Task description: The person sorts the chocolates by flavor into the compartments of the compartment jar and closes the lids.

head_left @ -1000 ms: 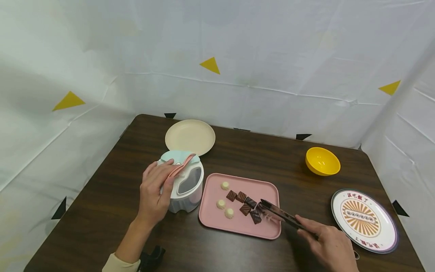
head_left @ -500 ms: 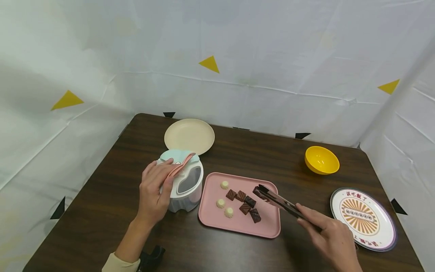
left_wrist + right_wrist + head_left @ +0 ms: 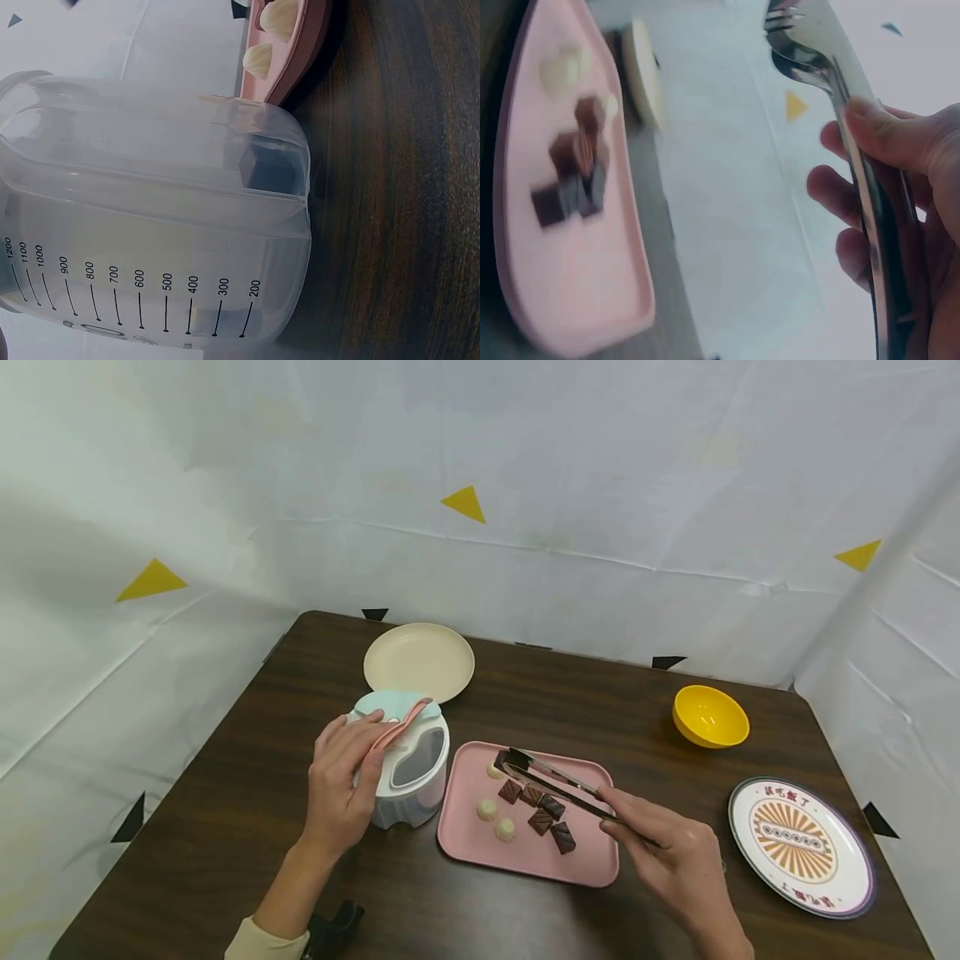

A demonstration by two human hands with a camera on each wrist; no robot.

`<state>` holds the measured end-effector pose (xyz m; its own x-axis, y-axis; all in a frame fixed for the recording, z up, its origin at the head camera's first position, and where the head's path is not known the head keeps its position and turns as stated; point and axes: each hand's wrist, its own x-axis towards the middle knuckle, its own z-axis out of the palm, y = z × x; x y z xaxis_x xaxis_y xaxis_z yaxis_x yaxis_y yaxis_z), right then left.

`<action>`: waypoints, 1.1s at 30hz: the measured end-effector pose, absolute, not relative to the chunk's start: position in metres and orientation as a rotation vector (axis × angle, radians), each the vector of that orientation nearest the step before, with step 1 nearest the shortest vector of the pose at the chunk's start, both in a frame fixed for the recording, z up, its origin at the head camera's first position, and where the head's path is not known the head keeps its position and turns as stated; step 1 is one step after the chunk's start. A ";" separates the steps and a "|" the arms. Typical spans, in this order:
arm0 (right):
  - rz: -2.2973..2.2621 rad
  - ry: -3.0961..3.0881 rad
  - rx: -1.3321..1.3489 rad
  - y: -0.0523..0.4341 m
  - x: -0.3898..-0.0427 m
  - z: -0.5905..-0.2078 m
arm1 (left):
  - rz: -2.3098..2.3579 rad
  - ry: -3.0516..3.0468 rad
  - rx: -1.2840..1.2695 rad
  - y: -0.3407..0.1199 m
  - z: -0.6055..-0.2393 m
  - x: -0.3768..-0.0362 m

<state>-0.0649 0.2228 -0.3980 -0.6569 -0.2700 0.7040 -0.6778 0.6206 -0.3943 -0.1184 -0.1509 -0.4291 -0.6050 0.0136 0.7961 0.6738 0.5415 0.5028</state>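
My left hand (image 3: pixel 341 789) holds a raised pink flap (image 3: pixel 402 727) on the lid of a clear divided container (image 3: pixel 411 807), thumb on one side and fingers on the other. In the left wrist view, measuring marks run along the container (image 3: pixel 142 172), and a dark block (image 3: pixel 274 169) lies inside near its bottom. My right hand (image 3: pixel 671 852) grips metal tongs (image 3: pixel 562 787) above the pink tray (image 3: pixel 592 856). Between the tong tips is a dark chocolate (image 3: pixel 500 760), partly hidden. Several brown chocolates (image 3: pixel 540 821) and cream-coloured ones (image 3: pixel 506 830) lie on the tray.
Behind the container lies a beige plate (image 3: pixel 420 660). A yellow bowl (image 3: pixel 711 717) and a patterned white plate (image 3: pixel 802 847) stand to the right. Some black object (image 3: pixel 336 927) sits by the left forearm. White sheeting (image 3: pixel 555 468) encloses the table's back and sides.
My right hand has lifted a dark chocolate off the tray's right part with the tongs and carried it left, towards the container. The left hand keeps its place on the flap.
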 end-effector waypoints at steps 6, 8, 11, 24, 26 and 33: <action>0.943 -2.200 0.778 0.187 -0.067 -0.396 | -1.089 -2.005 -0.561 -0.151 -0.430 -0.119; 0.976 -2.182 0.798 0.174 -0.067 -0.395 | -1.091 -2.010 -0.558 -0.151 -0.430 -0.118; 0.992 -2.160 0.817 0.157 -0.069 -0.396 | -1.091 -2.017 -0.553 -0.151 -0.431 -0.118; 0.974 -2.223 0.802 0.136 -0.075 -0.395 | -1.090 -2.024 -0.547 -0.151 -0.430 -0.116; 0.957 -2.236 0.811 0.137 -0.075 -0.393 | -1.088 -2.023 -0.543 -0.151 -0.429 -0.116; 0.926 -2.273 0.802 0.142 -0.073 -0.389 | -1.102 -2.018 -0.545 -0.151 -0.429 -0.117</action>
<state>-0.0731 0.1417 -0.3885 -0.6695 -0.3145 0.6730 -0.6953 0.5842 -0.4186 -0.1167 -0.1506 -0.4289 -0.6210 0.0097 0.7838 0.6645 0.5368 0.5198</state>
